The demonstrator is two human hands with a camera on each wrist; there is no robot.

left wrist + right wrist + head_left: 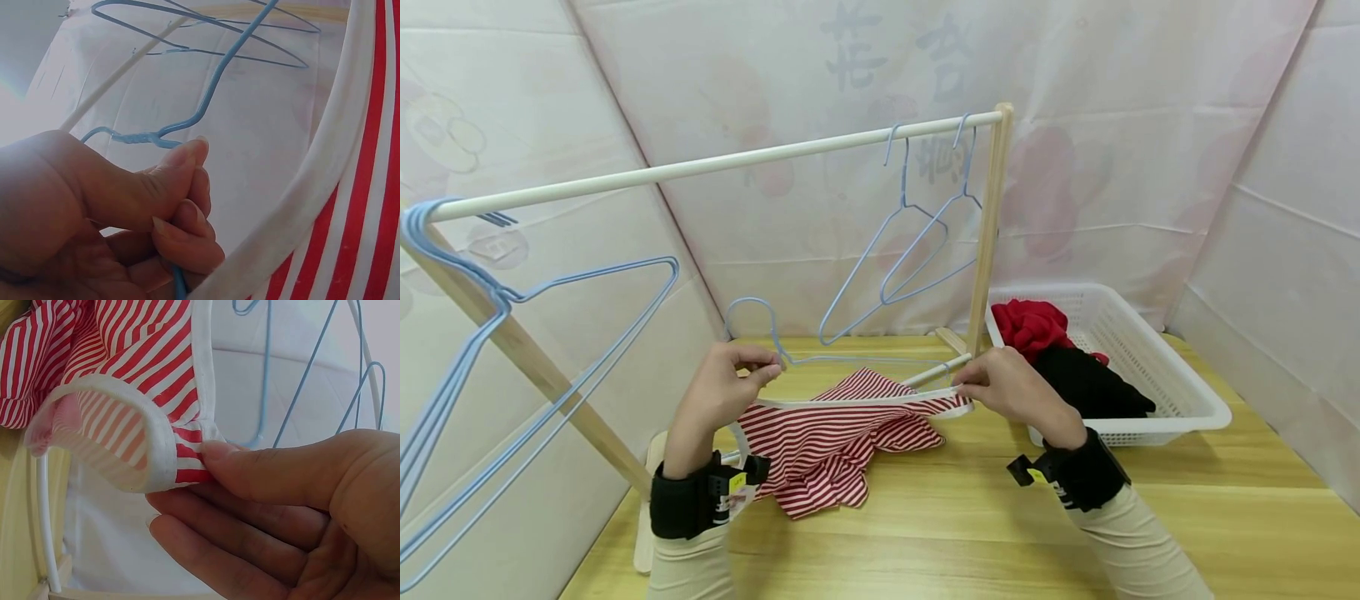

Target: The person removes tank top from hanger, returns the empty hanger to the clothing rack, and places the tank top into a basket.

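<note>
My left hand (726, 387) pinches a blue wire hanger (215, 81) just beside its twisted neck. The hanger's hook points up in the head view, and its long wire runs right towards my other hand. A red-and-white striped sleeveless top (820, 437) with white trim hangs below the hanger, its lower folds over the table. With thumb and fingers, my right hand (1011, 387) holds the top by a narrow shoulder part, beside a white-trimmed opening (159, 444). The hanger's right end (250, 440) shows behind the thumb there. Part of the top's left side is hidden by my left wrist.
A rack with a white rail (760, 157) and wooden posts (988, 233) spans the back. Several blue hangers (497, 292) hang at its left, two more (901, 208) at its right. A white basket (1210, 408) at right holds red cloth (1030, 325) and black cloth (1090, 383).
</note>
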